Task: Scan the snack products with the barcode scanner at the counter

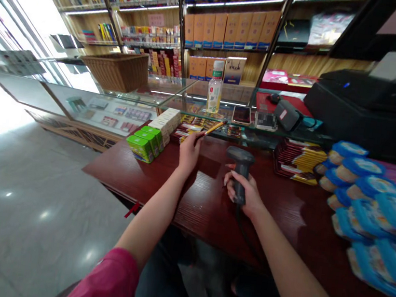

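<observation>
View from the head camera at a shop counter. A handheld scanner (pixel 240 166) is being gripped by the right hand (pixel 246 194), with the fingers wrapped fully round its handle and its head pointed away from the person, above the dark wooden counter (pixel 283 218). A thin yellow item (pixel 212 129), seen edge-on so that its kind cannot be told, is being pinched at one end by the left hand (pixel 189 153). The fingers are nearly closed on it, and its free end is being held out toward the glass case (pixel 115 108). The item is thus being presented just left of and beyond the scanner head, apart from it. Several risks are being posed, as judged from this arrangement. Because the item is being held only by its end, it could be tilted or dropped onto the counter. The scanner's cable (pixel 241 225) is being trailed over the counter's near edge, where it could be caught and the handle jerked. The green boxes (pixel 145 142) near the left forearm and the blue-lidded tubs (pixel 357 181) piled near the right arm are being exposed to a sweeping elbow and could be knocked over.
</observation>
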Demonstrator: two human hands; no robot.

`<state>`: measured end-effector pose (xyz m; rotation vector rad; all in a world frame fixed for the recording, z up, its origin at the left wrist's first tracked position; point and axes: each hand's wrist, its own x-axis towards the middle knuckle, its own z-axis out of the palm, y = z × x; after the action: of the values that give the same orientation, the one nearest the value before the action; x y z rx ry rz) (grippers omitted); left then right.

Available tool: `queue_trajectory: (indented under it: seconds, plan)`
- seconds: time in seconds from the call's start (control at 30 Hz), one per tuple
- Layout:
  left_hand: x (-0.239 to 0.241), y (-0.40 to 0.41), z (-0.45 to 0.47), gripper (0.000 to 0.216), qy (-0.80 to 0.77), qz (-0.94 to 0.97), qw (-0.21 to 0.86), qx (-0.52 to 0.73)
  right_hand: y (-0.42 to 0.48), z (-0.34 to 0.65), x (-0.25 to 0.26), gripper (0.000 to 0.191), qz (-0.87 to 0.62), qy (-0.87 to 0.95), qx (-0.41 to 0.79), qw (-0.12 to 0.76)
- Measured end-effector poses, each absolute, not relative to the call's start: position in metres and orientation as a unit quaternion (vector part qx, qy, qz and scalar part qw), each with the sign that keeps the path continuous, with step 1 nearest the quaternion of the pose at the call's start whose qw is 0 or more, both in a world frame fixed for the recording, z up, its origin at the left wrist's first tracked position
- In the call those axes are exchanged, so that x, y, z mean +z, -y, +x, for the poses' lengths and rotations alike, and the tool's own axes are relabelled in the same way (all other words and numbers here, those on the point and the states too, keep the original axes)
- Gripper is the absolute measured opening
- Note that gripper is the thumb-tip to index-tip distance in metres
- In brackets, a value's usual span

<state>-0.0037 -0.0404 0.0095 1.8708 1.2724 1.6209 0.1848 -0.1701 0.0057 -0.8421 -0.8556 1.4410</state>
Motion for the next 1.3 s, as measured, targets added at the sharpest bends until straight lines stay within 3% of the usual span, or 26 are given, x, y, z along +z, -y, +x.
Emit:
queue_trajectory:
  seconds: [0.17, 0.5, 0.63, 1.17, 1.3]
  plan:
    - [0.016, 0.026, -0.048, 0.030, -0.520, 0.721, 0.015, 0.457, 0.168, 0.187, 0.005, 0.048, -0.355, 0.344, 0.633, 0.595]
    - [0.007, 0.014, -0.050, 0.058, -0.596, 0.734, -0.067, 0.317, 0.165, 0.188, 0.001, 0.044, -0.338, 0.332, 0.655, 0.589]
    - [0.006, 0.028, -0.036, 0.045, -0.602, 0.721, -0.105, 0.328, 0.163, 0.189, -0.002, 0.044, -0.332, 0.330, 0.658, 0.590]
    - [0.001, -0.026, -0.032, 0.044, -0.597, 0.734, -0.075, 0.316, 0.156, 0.191, -0.004, 0.039, -0.328, 0.297, 0.667, 0.600]
    - [-0.004, -0.030, -0.034, 0.053, -0.593, 0.734, -0.069, 0.324, 0.154, 0.191, -0.004, 0.035, -0.330, 0.290, 0.668, 0.601]
